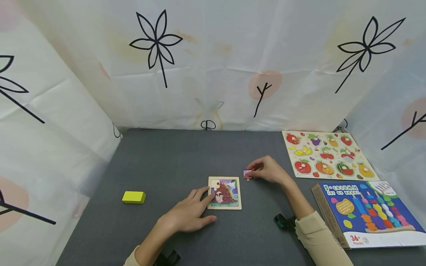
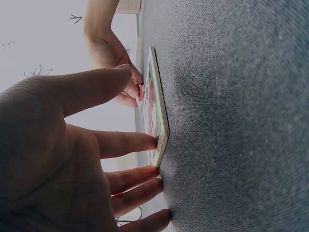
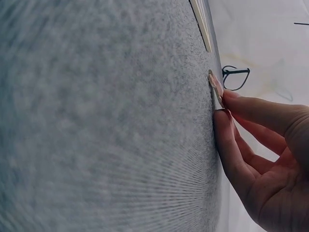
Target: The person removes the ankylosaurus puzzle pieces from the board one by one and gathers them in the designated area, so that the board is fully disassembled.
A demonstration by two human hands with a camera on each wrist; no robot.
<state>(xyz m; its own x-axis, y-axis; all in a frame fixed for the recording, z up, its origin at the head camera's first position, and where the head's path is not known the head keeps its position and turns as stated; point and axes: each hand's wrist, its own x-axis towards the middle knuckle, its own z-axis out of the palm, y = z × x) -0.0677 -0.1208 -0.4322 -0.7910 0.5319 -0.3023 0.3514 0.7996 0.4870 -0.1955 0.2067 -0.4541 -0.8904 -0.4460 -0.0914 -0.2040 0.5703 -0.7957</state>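
A small wooden jigsaw puzzle [image 1: 226, 195] in a pale square frame lies flat on the grey table, showing a brown hedgehog-like animal; a gap shows at its upper left. My left hand [image 1: 188, 214] rests at the frame's left side, its fingers fairly straight, the index fingertip on the picture. To the right of the frame, my right hand [image 1: 267, 170] pinches a pinkish-purple puzzle piece [image 1: 247, 173] between thumb and fingers. In the right wrist view that piece [image 3: 217, 88] is tilted, close to the table surface.
A yellow block [image 1: 134, 197] lies at the left. On the right are a fruit picture board [image 1: 319, 162] and, nearer, a blue toy box [image 1: 372, 214] by the right forearm. White cloth walls [image 1: 206, 66] with plant drawings stand behind and at the sides.
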